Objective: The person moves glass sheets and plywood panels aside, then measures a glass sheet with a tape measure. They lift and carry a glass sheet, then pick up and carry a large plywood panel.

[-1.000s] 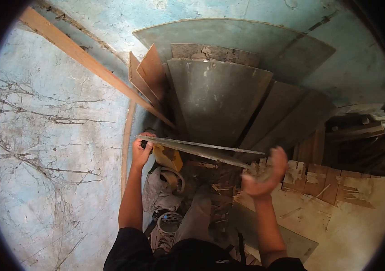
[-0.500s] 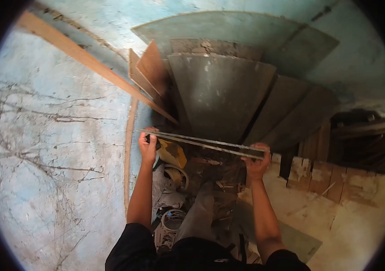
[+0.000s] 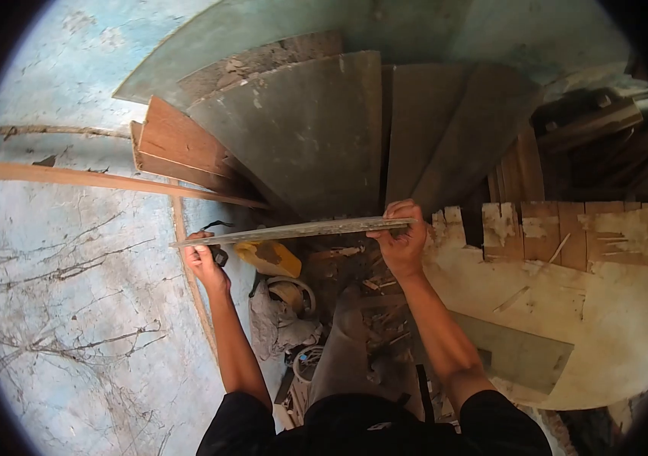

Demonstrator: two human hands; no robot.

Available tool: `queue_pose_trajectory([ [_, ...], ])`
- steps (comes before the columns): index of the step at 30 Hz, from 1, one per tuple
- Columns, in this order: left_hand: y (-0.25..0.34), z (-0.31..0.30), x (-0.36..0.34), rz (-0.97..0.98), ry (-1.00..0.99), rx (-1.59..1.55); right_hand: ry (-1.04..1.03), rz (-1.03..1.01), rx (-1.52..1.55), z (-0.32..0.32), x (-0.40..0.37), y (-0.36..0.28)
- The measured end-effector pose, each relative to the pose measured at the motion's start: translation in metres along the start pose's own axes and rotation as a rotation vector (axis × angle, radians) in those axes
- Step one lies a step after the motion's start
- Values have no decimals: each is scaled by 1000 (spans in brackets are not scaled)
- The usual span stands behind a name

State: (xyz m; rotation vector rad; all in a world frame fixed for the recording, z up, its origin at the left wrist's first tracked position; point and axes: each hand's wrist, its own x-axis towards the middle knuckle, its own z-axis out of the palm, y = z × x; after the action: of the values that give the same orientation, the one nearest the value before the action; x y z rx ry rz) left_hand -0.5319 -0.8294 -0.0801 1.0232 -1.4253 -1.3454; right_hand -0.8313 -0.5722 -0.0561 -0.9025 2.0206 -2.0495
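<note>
A thin grey board, seen almost edge-on, spans the space between my hands in front of me. My left hand is closed on its left end, with the thumb near the edge. A small dark object is tucked in that same hand, and a black cord shows just above the board. At the right end, my right hand grips the board with fingers over the top edge and thumb below. The board's broad faces are mostly hidden from this angle.
Large grey panels lean against the far wall, beside brown wooden boards. A long wooden strip slants along the left wall. Below are a yellow container, a grey bundle and floor debris. Peeling plywood lies at right.
Two separated edges showed between my hands earlier; now they appear as one. The left end sits lower than the right, and the view has turned, with both hands further left in it.
</note>
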Motion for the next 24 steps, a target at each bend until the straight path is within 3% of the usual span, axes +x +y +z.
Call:
queue_pose_trajectory([
  [10,66,-2,13,-17,-191,-124,104,-41,27,-28,-48,-80],
  [12,80,7,16,-42,-216,-308,136,-36,55,-38,-65,-95],
  [16,115,31,11,-138,-285,-257,235,-30,12,-65,-94,-123],
  [19,132,43,-1,-49,-404,-48,325,-20,0,-93,-115,-154],
  [21,137,41,-5,-40,-649,-104,417,-20,-28,-115,-135,-177],
  [22,138,45,-11,-88,-523,-92,415,-25,-29,-126,-146,-190],
  [24,127,50,-8,9,-619,-61,494,-33,-65,-148,-169,-203],
])
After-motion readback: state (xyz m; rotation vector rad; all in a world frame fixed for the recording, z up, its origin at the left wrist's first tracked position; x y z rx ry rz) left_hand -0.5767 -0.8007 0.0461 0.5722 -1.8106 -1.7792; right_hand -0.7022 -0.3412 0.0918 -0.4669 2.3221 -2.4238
